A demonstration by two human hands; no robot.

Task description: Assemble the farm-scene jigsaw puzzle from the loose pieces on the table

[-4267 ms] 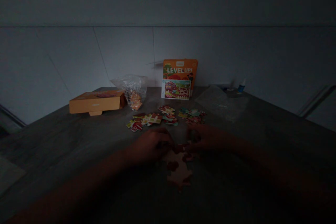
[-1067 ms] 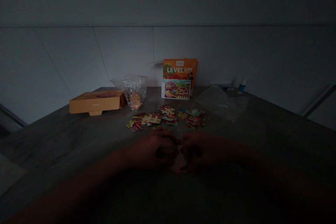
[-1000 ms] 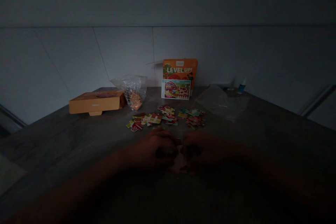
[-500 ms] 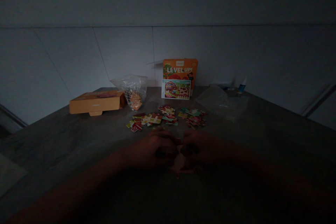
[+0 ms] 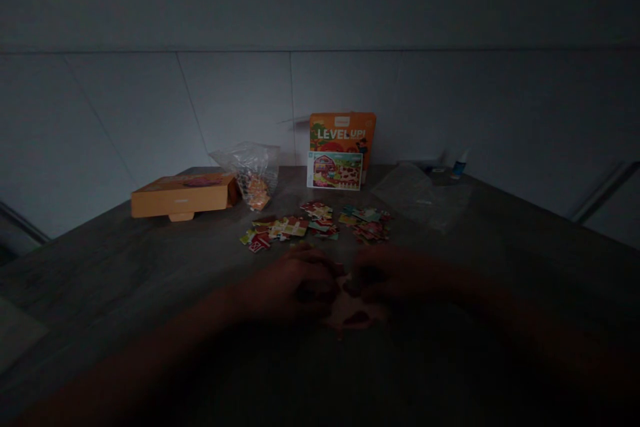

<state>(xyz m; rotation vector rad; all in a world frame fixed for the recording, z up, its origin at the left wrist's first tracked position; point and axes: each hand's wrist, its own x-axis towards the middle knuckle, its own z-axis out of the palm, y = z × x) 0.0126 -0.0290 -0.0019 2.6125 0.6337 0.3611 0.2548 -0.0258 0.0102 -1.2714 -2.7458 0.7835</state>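
In dim light, a pale pink jigsaw section with dark red patches (image 5: 354, 312) lies on the table close to me. My left hand (image 5: 296, 285) curls against its left side, fingers bent and closed on the edge. Over its upper right part is my right hand (image 5: 387, 272), fingertips pinched at a small dark jigsaw piece (image 5: 353, 287). Shadow hides much of both hands' fingers. Just beyond them lie loose jigsaw pieces in two heaps, the left heap (image 5: 293, 227) wider than the right heap (image 5: 370, 230).
Behind the heaps, a farm picture card (image 5: 335, 171) leans on an orange "LEVEL UP!" box (image 5: 343, 121). To the left are an open orange carton (image 5: 183, 200) and a clear bag of pieces (image 5: 257, 180). An empty-looking plastic bag (image 5: 425, 197) and small bottle (image 5: 459, 165) lie right.
My right hand has shifted slightly right and up, uncovering more of the pink jigsaw section and its dark patch. The left hand stays nearly where it was.
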